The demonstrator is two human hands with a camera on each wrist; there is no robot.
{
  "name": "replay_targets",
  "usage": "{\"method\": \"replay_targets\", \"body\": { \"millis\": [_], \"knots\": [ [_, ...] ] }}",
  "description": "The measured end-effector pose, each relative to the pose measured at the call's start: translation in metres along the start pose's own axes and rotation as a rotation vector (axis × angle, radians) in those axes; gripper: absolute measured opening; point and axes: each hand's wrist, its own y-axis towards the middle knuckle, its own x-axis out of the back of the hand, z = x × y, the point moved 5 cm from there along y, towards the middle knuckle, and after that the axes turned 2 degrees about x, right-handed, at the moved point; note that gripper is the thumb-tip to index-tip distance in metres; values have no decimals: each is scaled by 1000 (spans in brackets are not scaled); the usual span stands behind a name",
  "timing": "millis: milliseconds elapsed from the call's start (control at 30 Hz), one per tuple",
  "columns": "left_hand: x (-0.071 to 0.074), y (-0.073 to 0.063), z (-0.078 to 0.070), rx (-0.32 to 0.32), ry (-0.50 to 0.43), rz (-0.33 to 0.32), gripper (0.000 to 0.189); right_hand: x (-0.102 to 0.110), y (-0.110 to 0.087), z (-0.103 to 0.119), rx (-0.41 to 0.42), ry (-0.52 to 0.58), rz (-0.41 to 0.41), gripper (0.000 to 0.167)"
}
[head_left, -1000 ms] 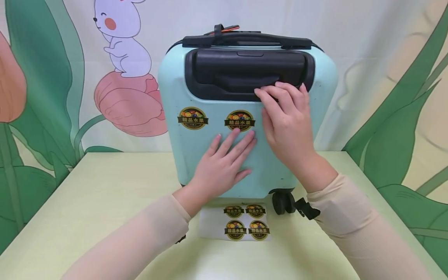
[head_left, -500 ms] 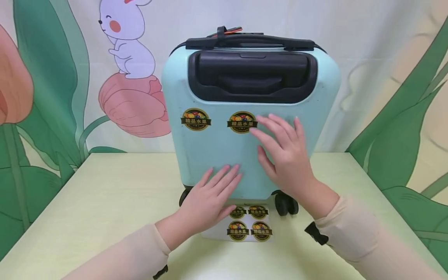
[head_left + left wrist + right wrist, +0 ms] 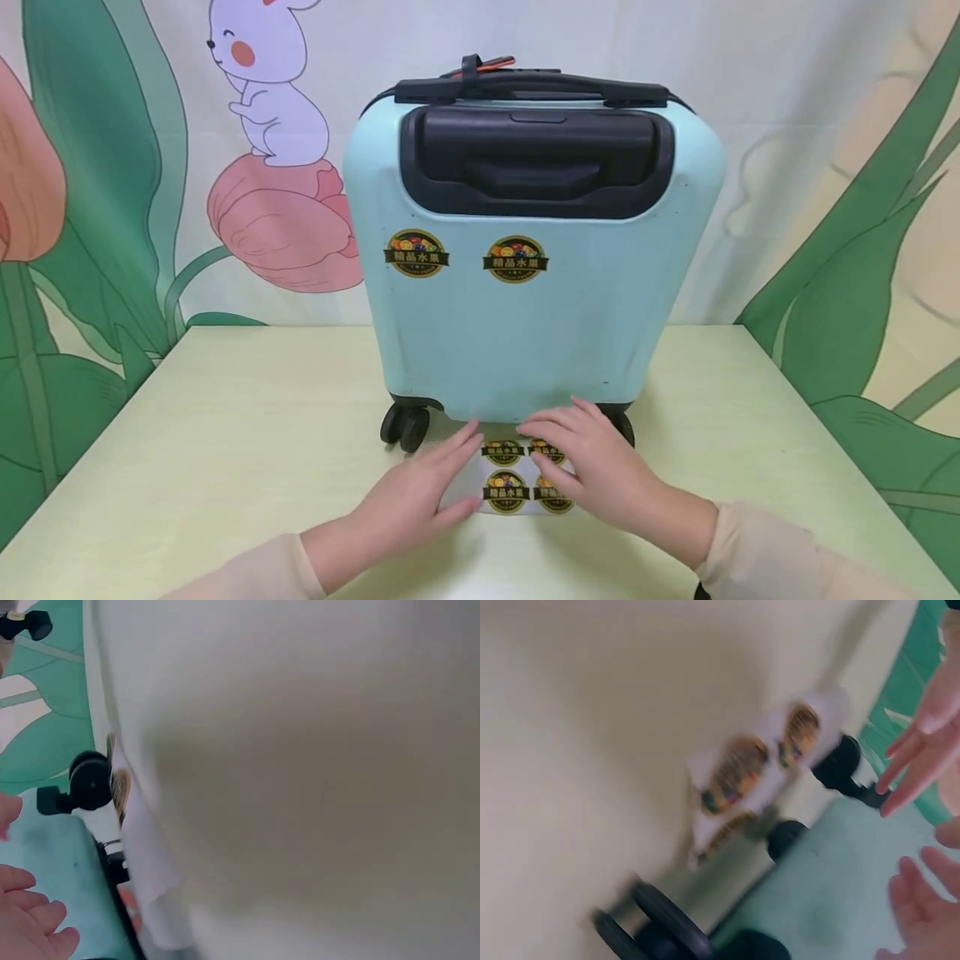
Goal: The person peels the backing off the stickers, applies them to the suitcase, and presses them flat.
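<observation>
Two round fruit stickers, a left one [image 3: 417, 253] and a middle one [image 3: 516, 259], are stuck on the front of a mint-green suitcase [image 3: 517, 342] below its black handle recess. A white sticker sheet [image 3: 468, 492] with several more round stickers lies on the table at the suitcase's foot. My left hand [image 3: 408, 500] hovers by the sheet's left side, fingers straight and holding nothing. On the other side my right hand [image 3: 600, 467] is over the sheet's right part, hiding some stickers; its fingers are loosely bent with nothing between them. In the right wrist view the sheet [image 3: 769, 754] looks blurred.
The suitcase stands upright on black wheels [image 3: 405, 427] on a pale yellow-green table [image 3: 247, 417]. Its black carry handle [image 3: 525, 86] runs along the top. Behind hangs a printed backdrop [image 3: 810, 167] with leaves and a rabbit.
Both hands have come down from the suitcase front to the sticker sheet. The right hand has left the handle recess and passed the middle sticker. Both stuck stickers stay in place.
</observation>
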Motion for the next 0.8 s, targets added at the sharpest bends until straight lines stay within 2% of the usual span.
{"method": "replay_targets", "body": {
  "millis": [100,167,267,333,500,633,800],
  "knots": [
    [-9,-7,4,91,-159,55,62,-20,-8,-2,-69,-18,162,30],
    [-15,-12,7,130,-242,67,61,-33,-11,-3,-78,-47,259,37],
    [-22,-17,9,161,-358,82,59,-48,-14,-3,-76,-68,363,45],
    [-26,-18,9,186,-469,107,58,-56,-15,-3,-79,-80,417,49],
    [-39,-22,7,291,-795,178,56,-69,-15,-3,-84,-138,513,57],
    [-48,-24,6,377,-964,201,53,-77,-16,-2,-63,-185,554,60],
    [-57,-27,3,497,-1112,236,55,-83,-17,-1,-69,-191,571,58]
  ]
}}
